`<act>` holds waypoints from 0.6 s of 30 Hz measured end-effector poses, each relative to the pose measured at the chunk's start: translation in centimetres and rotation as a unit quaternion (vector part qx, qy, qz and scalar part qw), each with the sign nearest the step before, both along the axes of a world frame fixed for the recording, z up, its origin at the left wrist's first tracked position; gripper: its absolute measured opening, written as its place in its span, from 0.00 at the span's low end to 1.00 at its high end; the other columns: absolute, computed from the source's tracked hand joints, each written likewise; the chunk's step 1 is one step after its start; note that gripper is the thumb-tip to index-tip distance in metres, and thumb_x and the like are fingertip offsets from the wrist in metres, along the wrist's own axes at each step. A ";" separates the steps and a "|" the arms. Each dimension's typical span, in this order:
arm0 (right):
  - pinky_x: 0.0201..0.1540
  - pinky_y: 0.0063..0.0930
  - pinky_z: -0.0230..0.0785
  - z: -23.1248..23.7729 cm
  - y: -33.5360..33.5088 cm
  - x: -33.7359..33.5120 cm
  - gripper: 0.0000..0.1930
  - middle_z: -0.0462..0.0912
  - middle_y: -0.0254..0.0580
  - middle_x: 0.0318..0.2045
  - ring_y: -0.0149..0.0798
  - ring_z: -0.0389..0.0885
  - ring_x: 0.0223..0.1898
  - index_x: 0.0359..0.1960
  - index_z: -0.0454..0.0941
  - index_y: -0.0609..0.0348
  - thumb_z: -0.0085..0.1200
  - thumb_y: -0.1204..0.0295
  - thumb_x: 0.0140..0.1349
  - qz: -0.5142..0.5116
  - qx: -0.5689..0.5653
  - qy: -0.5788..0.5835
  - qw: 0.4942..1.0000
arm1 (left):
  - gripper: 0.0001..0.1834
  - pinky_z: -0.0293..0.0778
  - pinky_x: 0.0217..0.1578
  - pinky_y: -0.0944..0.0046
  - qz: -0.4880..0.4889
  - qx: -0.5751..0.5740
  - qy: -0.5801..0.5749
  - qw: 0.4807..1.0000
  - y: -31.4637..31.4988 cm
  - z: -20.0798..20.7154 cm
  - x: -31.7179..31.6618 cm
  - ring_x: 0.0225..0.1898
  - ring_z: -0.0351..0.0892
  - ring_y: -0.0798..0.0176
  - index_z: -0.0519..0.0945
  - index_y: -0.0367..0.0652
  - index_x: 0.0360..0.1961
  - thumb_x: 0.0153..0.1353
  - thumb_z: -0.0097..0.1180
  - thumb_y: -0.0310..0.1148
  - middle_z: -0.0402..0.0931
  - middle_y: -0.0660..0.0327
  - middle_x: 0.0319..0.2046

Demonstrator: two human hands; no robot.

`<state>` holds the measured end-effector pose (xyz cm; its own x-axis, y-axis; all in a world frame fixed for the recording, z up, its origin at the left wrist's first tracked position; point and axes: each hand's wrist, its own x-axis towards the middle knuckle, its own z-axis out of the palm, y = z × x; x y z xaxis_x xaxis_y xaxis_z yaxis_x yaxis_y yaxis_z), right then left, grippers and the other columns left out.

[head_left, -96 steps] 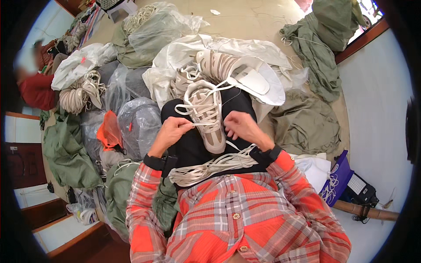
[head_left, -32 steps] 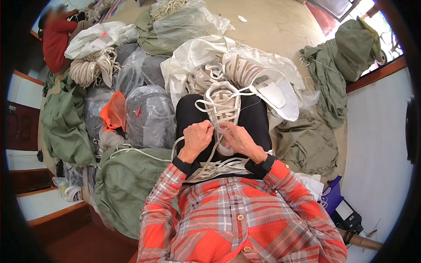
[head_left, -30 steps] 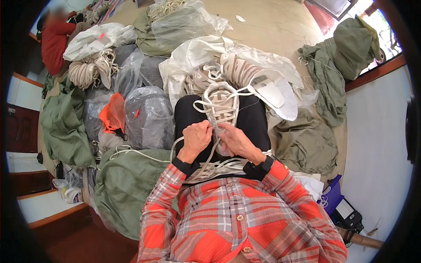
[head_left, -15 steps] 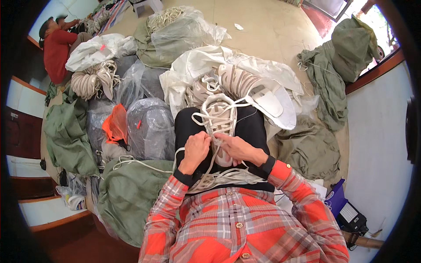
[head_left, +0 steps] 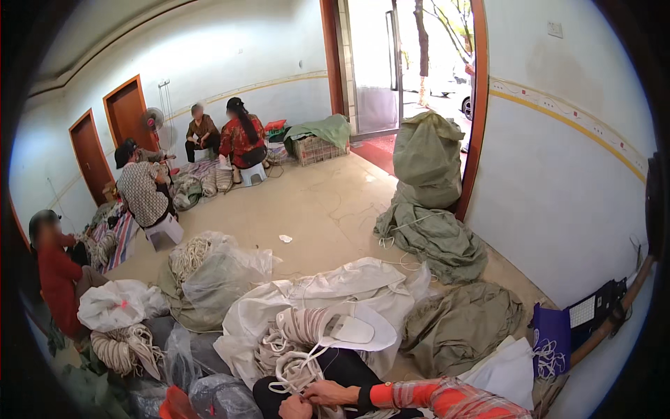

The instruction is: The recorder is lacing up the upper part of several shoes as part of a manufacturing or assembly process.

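A beige shoe upper (head_left: 296, 370) with white laces lies over my dark-trousered lap at the lower edge. My left hand (head_left: 296, 407) is closed in a pinch at its near end. Right beside it, my right hand (head_left: 329, 393) pinches too, fingertips almost meeting those of the left. Both seem to grip the shoelace; the thin strand between them is mostly hidden by the fingers. Loose lace loops stand up at the upper's far end. Just beyond, a nested stack of striped beige uppers (head_left: 301, 325) lies on a white sack (head_left: 244, 315), next to a white sole-shaped piece (head_left: 352, 329).
Green sacks (head_left: 460, 325) lie right, more by the doorway (head_left: 427, 160). Left are plastic-wrapped bundles (head_left: 223, 397) and tied uppers (head_left: 122, 349). Several people sit at the far left, one in a red top (head_left: 59, 272). A purple bag (head_left: 551, 339) stands by the right wall.
The view has tilted up toward the room and doorway, so my hands and the shoe upper now sit at the lower edge. Both hands stay close together at the upper's near end.
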<state>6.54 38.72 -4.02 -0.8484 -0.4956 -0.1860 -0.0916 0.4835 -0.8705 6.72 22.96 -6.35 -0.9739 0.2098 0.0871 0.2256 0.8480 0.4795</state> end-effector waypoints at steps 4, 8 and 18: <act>0.31 0.32 0.70 -1.8 0.3 -0.9 0.15 0.80 0.44 0.26 0.42 0.79 0.27 0.42 0.78 0.57 0.44 0.71 0.55 -0.040 -0.015 0.039 0.998 | 0.15 0.69 0.25 0.47 -0.020 0.031 0.057 0.998 -0.3 -1.8 -0.3 0.23 0.74 0.41 0.80 0.43 0.30 0.56 0.46 0.41 0.76 0.47 0.21; 0.30 0.31 0.68 -1.1 0.7 -2.6 0.10 0.79 0.43 0.27 0.38 0.77 0.28 0.38 0.76 0.59 0.45 0.71 0.57 0.012 -0.018 0.121 0.992 | 0.14 0.69 0.21 0.47 -0.034 -0.046 0.043 0.997 -0.5 -0.8 -0.3 0.21 0.74 0.44 0.79 0.45 0.32 0.57 0.47 0.43 0.75 0.49 0.18; 0.18 0.31 0.68 -1.6 -0.5 -1.4 0.12 0.77 0.44 0.16 0.38 0.77 0.16 0.29 0.76 0.61 0.44 0.66 0.60 -0.044 0.040 -0.026 0.998 | 0.12 0.73 0.28 0.42 -0.041 -0.008 -0.102 0.994 -0.8 -2.7 -0.8 0.26 0.78 0.38 0.74 0.42 0.30 0.56 0.44 0.40 0.77 0.45 0.22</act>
<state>5.16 38.21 -5.58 -0.8768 -0.4007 -0.2659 -0.0016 0.5554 -0.8316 5.93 22.20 -9.04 -0.9506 0.2886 -0.1145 0.1931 0.8384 0.5097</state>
